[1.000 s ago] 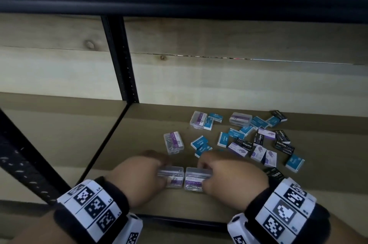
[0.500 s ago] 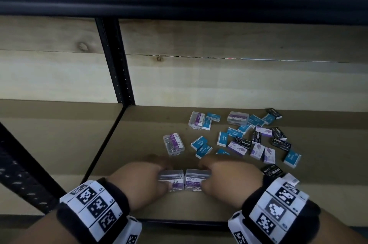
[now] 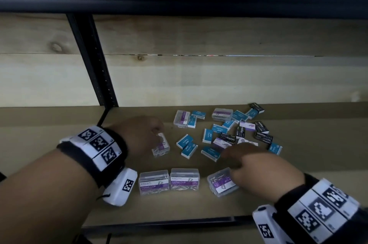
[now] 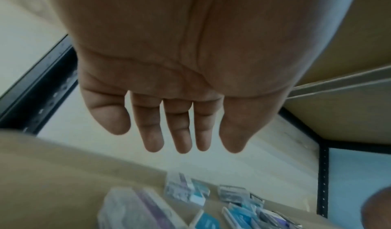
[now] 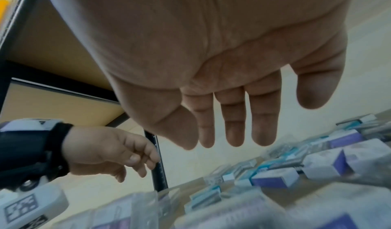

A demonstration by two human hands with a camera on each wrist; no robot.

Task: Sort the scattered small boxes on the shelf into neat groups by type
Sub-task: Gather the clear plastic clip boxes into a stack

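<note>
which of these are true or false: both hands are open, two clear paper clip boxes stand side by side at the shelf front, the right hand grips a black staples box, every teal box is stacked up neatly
1. Both hands are open. True: the left hand and the right hand show straight fingers holding nothing.
2. Two clear paper clip boxes stand side by side at the front of the shelf. True.
3. The right hand grips a black staples box. False: that box lies untouched in the pile.
4. Every teal box is stacked neatly. False: they lie scattered.

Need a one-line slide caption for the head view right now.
Both hands reach over scattered small boxes on the shelf; left hand nears a clear paper-clip box, two paper-clip boxes already paired in front.
</note>
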